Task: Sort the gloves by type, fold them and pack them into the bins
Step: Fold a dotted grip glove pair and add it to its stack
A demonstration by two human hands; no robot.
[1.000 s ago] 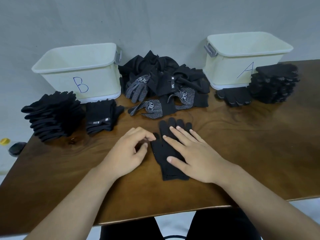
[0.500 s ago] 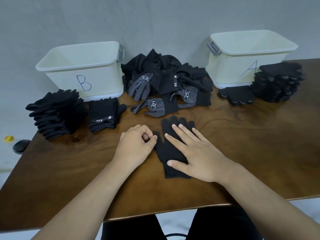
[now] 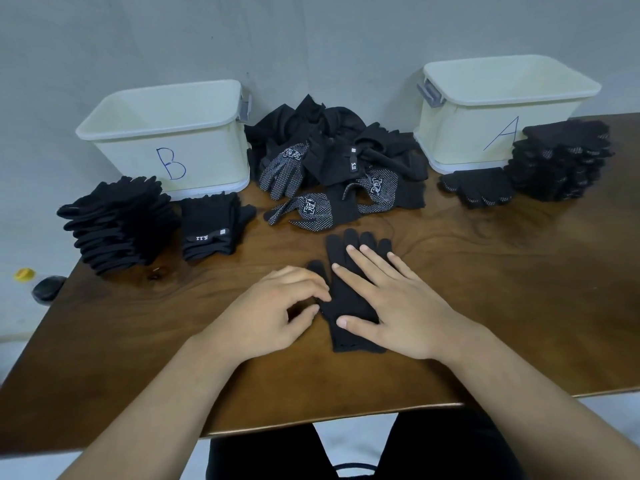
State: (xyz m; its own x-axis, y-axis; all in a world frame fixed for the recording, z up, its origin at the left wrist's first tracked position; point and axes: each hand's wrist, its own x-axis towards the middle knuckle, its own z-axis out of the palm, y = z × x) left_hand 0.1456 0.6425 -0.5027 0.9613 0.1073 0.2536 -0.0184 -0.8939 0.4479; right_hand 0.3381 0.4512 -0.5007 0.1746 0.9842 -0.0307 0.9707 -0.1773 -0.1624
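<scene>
A plain black glove [image 3: 351, 304] lies flat on the wooden table [image 3: 502, 306], fingers pointing away from me. My right hand [image 3: 398, 306] presses flat on it with straight fingers. My left hand [image 3: 273, 310] has curled fingers and pinches the glove's left edge beside its thumb. An unsorted pile of black gloves [image 3: 332, 157], some with white dots, sits between bin B [image 3: 194, 150] and bin A [image 3: 485, 133]. Neither bin shows any gloves inside from this angle.
A stack of plain black gloves [image 3: 117, 223] and a folded stack labelled 5.11 [image 3: 211, 230] stand before bin B. A dotted stack [image 3: 561, 161] and a dotted pair [image 3: 481, 187] sit by bin A. Off the table's left edge lie a yellow cap [image 3: 24, 273] and a dark object [image 3: 48, 287].
My left hand's thumb and forefinger have shifted along the glove's left edge. The right hand stays flat on the glove.
</scene>
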